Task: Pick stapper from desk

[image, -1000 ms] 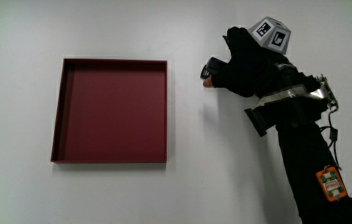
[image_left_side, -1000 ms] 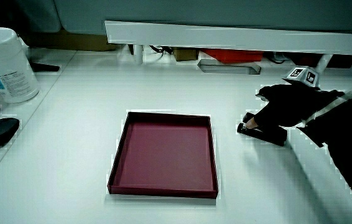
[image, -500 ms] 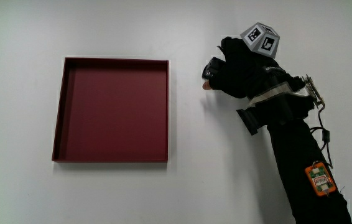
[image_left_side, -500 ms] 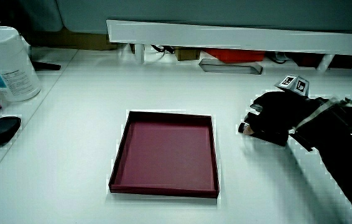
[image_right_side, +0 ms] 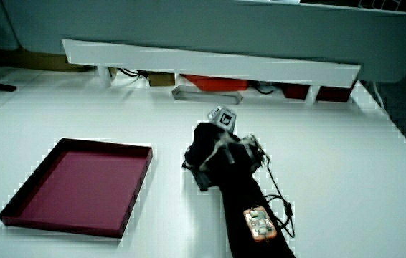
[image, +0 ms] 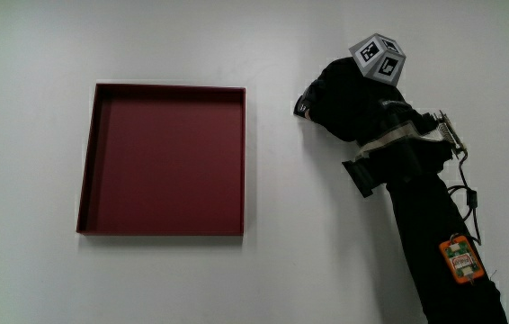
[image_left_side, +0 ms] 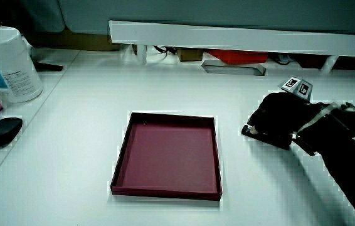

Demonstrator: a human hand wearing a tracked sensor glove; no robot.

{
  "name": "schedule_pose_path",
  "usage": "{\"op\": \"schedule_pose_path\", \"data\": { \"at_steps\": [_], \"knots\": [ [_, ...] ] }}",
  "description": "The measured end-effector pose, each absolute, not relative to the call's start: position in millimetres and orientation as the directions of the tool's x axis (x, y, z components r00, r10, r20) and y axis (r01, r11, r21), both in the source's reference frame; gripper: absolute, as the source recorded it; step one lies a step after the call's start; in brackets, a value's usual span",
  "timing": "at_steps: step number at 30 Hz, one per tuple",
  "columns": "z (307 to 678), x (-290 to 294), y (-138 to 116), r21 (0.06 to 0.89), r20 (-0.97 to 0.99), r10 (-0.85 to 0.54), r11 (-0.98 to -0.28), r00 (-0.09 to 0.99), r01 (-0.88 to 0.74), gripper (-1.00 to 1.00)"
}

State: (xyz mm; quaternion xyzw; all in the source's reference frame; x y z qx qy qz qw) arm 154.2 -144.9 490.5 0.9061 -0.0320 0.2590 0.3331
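Observation:
The stapler (image: 301, 105) is black and lies on the white table beside the dark red tray (image: 165, 87). Only its end toward the tray shows in the main view. In a side view its base (image_left_side: 260, 134) shows as a dark bar under the palm. The gloved hand (image: 349, 94) lies on top of the stapler with its fingers curled down around it, and the patterned cube (image: 378, 58) sits on its back. Both side views show the hand (image_left_side: 279, 117) (image_right_side: 214, 147) low on the table, covering most of the stapler.
The tray (image_left_side: 171, 115) (image_right_side: 106, 145) holds nothing. A white wipes canister (image_left_side: 5, 63) and a black mouse (image_left_side: 2, 130) stand at the table's edge. A low white partition (image_left_side: 227, 34) (image_right_side: 210, 61) runs along the table, with a red item (image_left_side: 234, 56) beneath it.
The fingers have closed down over the stapler, so less of it shows than before. The forearm swung slightly nearer the tray.

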Motion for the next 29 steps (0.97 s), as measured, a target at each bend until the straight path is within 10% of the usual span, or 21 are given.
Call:
{"op": "schedule_pose_path", "data": {
  "at_steps": [25,27,29],
  "knots": [
    [400,82,-131,0.357,0.627,-0.164,-0.809,0.762,-0.468,1.0],
    [409,73,-133,0.437,0.656,-0.099,-0.758,0.748,-0.484,1.0],
    [382,58,-125,0.312,0.654,-0.22,-0.793,0.724,-0.523,1.0]
  ]
}}
